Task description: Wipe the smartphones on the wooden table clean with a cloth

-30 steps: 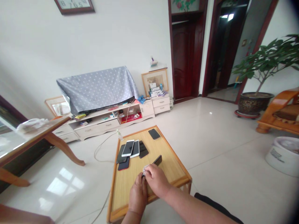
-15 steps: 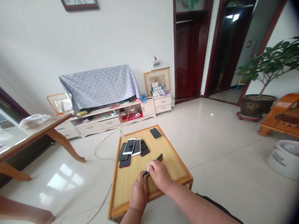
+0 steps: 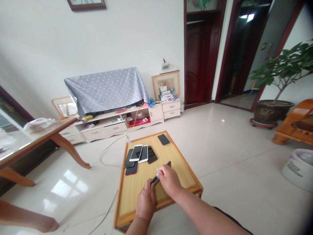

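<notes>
The left hand [image 3: 146, 199] grips the near end of a slim, dark rectangular phone [image 3: 155, 180], its long axis pointing far-right above the pale wooden table [image 3: 133, 195]; the right hand [image 3: 169, 180] pinches a white wad [image 3: 157, 170] at it. Bare tabletop extends rightward.

White wall [image 3: 127, 36], glossy tiled floor [image 3: 232, 147], dark-red door [image 3: 197, 65]

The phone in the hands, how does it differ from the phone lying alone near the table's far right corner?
The held phone is tilted and looks like a narrow strip; the lone phone lies flat. The right hand partly hides the held phone, while the lone phone is fully visible. Both look dark.
</notes>
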Action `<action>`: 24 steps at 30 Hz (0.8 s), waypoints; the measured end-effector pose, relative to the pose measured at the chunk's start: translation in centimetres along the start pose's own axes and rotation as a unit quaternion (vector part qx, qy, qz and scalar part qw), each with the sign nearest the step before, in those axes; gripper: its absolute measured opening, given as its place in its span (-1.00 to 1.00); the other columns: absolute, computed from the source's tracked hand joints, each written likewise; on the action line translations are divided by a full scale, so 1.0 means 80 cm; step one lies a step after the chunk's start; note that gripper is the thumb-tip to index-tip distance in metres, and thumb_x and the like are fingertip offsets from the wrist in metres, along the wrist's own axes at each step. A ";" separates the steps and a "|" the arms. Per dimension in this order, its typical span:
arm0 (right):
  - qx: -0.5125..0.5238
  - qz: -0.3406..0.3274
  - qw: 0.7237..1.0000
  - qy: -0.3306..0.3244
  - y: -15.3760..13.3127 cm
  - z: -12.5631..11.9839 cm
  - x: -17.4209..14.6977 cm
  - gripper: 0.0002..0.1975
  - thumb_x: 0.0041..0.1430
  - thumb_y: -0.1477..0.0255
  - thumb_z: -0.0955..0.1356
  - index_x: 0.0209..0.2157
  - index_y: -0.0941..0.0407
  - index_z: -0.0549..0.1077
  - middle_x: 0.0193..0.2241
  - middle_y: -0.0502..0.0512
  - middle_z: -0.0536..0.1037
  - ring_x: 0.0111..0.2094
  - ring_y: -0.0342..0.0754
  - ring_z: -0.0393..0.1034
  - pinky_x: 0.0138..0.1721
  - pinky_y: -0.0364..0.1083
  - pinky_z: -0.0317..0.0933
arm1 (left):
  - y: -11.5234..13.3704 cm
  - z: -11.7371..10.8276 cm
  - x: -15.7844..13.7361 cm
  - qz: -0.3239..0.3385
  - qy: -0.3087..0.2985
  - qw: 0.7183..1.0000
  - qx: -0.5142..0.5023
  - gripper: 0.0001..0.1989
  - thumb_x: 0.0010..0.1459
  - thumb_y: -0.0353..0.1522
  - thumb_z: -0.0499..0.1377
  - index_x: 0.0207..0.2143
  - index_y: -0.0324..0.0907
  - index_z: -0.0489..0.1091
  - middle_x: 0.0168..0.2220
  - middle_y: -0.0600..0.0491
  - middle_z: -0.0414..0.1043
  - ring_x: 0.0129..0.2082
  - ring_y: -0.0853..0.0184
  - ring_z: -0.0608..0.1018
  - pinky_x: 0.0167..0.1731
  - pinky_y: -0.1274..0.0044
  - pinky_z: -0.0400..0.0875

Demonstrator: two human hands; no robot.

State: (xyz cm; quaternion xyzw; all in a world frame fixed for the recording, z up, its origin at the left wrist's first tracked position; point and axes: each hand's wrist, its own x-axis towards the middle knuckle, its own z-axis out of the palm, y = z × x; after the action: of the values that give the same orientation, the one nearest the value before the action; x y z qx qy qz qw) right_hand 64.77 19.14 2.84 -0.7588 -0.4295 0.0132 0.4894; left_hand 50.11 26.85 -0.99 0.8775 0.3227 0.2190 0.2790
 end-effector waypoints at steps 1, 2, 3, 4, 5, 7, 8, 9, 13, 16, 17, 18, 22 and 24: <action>0.007 -0.022 0.999 -0.022 -0.009 0.008 -0.010 -0.83 0.28 0.44 0.24 -0.36 0.06 0.44 -0.35 0.02 0.53 -0.31 -0.10 0.41 -0.28 -0.17 0.13 | 0.000 -0.001 0.000 0.007 -0.002 1.000 -0.006 -0.65 0.36 -0.22 -0.16 0.06 -0.12 0.24 -0.06 -0.10 0.51 -0.09 0.22 0.58 -0.11 0.40 0.43; 0.011 -0.037 0.998 -0.040 -0.015 0.014 -0.016 -0.84 0.28 0.45 0.25 -0.33 0.05 0.45 -0.33 0.02 0.54 -0.29 -0.10 0.42 -0.26 -0.17 0.13 | 0.001 -0.001 0.000 0.012 -0.002 1.000 -0.011 -0.65 0.36 -0.22 -0.16 0.06 -0.11 0.25 -0.05 -0.09 0.51 -0.07 0.22 0.58 -0.10 0.40 0.43; 0.014 -0.044 0.998 -0.048 -0.017 0.016 -0.018 -0.85 0.27 0.45 0.25 -0.32 0.05 0.45 -0.32 0.02 0.54 -0.28 -0.10 0.42 -0.26 -0.17 0.14 | 0.001 -0.002 0.000 0.015 -0.001 1.000 -0.012 -0.65 0.36 -0.22 -0.16 0.05 -0.10 0.25 -0.05 -0.09 0.52 -0.07 0.22 0.58 -0.10 0.40 0.43; 0.013 -0.039 0.998 -0.046 -0.015 0.014 -0.016 -0.84 0.28 0.44 0.25 -0.32 0.05 0.45 -0.33 0.02 0.54 -0.28 -0.10 0.42 -0.26 -0.17 0.14 | 0.001 -0.002 0.000 0.014 0.001 1.000 -0.010 -0.65 0.36 -0.22 -0.15 0.05 -0.10 0.26 -0.06 -0.09 0.52 -0.08 0.22 0.58 -0.10 0.41 0.43; 0.008 -0.025 0.999 -0.034 -0.008 0.009 -0.009 -0.83 0.29 0.43 0.24 -0.34 0.05 0.45 -0.35 0.02 0.54 -0.30 -0.09 0.41 -0.27 -0.17 0.13 | 0.001 -0.001 0.000 0.009 0.005 1.000 -0.004 -0.65 0.35 -0.22 -0.15 0.05 -0.11 0.26 -0.06 -0.10 0.52 -0.10 0.22 0.59 -0.12 0.41 0.44; -0.006 0.023 1.000 0.009 0.013 -0.008 0.012 -0.78 0.30 0.38 0.23 -0.40 0.06 0.43 -0.42 0.02 0.52 -0.36 -0.08 0.39 -0.31 -0.16 0.12 | 0.001 0.000 0.000 -0.004 0.010 1.000 0.011 -0.64 0.35 -0.21 -0.14 0.05 -0.13 0.27 -0.07 -0.13 0.52 -0.14 0.22 0.60 -0.16 0.43 0.44; -0.013 0.048 0.998 0.033 0.024 -0.017 0.023 -0.77 0.30 0.36 0.23 -0.41 0.07 0.42 -0.43 0.02 0.51 -0.38 -0.08 0.38 -0.34 -0.16 0.11 | 0.001 0.001 0.000 -0.010 0.010 1.000 0.016 -0.63 0.35 -0.21 -0.14 0.05 -0.14 0.27 -0.08 -0.14 0.53 -0.15 0.22 0.60 -0.18 0.44 0.44; -0.019 0.061 0.997 0.053 0.034 -0.025 0.033 -0.78 0.30 0.36 0.23 -0.41 0.07 0.42 -0.42 0.03 0.51 -0.37 -0.07 0.38 -0.35 -0.15 0.11 | 0.001 0.001 0.000 -0.013 0.008 1.000 0.019 -0.63 0.35 -0.21 -0.14 0.05 -0.15 0.27 -0.08 -0.14 0.53 -0.16 0.22 0.60 -0.19 0.44 0.44; -0.027 0.044 0.996 0.069 0.036 -0.024 0.031 -0.79 0.30 0.37 0.22 -0.39 0.06 0.41 -0.40 0.04 0.52 -0.35 -0.07 0.39 -0.32 -0.15 0.12 | 0.002 0.001 -0.001 -0.008 0.009 1.000 0.013 -0.63 0.35 -0.21 -0.16 0.05 -0.14 0.28 -0.09 -0.13 0.52 -0.15 0.22 0.59 -0.18 0.43 0.43; -0.008 -0.026 1.000 0.002 0.006 0.002 0.000 -0.80 0.30 0.41 0.22 -0.36 0.05 0.43 -0.37 0.03 0.53 -0.32 -0.08 0.41 -0.28 -0.16 0.13 | 0.003 -0.001 0.000 0.000 0.004 1.000 -0.006 -0.64 0.36 -0.22 -0.16 0.05 -0.13 0.27 -0.11 -0.11 0.53 -0.15 0.22 0.60 -0.16 0.42 0.44; 0.001 -0.047 0.999 -0.019 -0.004 0.010 -0.009 -0.82 0.30 0.42 0.23 -0.33 0.04 0.44 -0.35 0.02 0.53 -0.30 -0.09 0.41 -0.27 -0.17 0.13 | 0.003 -0.002 0.000 0.005 0.000 1.000 -0.013 -0.64 0.36 -0.22 -0.15 0.05 -0.12 0.26 -0.10 -0.10 0.53 -0.14 0.22 0.59 -0.15 0.42 0.44; 0.007 -0.059 0.998 -0.036 -0.010 0.015 -0.014 -0.83 0.30 0.43 0.23 -0.31 0.04 0.45 -0.33 0.02 0.54 -0.28 -0.09 0.42 -0.26 -0.17 0.14 | 0.003 -0.003 0.000 0.010 -0.003 1.000 -0.019 -0.65 0.35 -0.22 -0.15 0.05 -0.11 0.26 -0.10 -0.10 0.53 -0.12 0.22 0.59 -0.14 0.41 0.44; 0.003 -0.015 1.000 -0.007 0.005 0.001 0.004 -0.80 0.30 0.40 0.23 -0.38 0.05 0.43 -0.39 0.01 0.52 -0.35 -0.09 0.40 -0.30 -0.17 0.13 | 0.000 0.000 -0.001 0.004 0.007 1.000 0.004 -0.64 0.36 -0.20 -0.15 0.05 -0.13 0.25 -0.13 -0.11 0.54 -0.18 0.21 0.60 -0.19 0.41 0.44; -0.010 0.037 0.998 0.048 0.026 -0.015 0.025 -0.78 0.29 0.37 0.23 -0.41 0.06 0.42 -0.42 0.03 0.52 -0.38 -0.08 0.38 -0.35 -0.16 0.12 | -0.001 0.002 -0.001 -0.001 0.015 1.000 0.018 -0.63 0.36 -0.20 -0.15 0.06 -0.15 0.25 -0.15 -0.13 0.54 -0.22 0.23 0.60 -0.23 0.43 0.43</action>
State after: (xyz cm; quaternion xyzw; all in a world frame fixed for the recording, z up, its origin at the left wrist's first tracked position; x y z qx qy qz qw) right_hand 67.92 19.29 2.71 -0.7788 -0.3774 -0.0095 0.5010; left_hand 50.10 26.78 -1.21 0.8789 0.3315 0.2260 0.2580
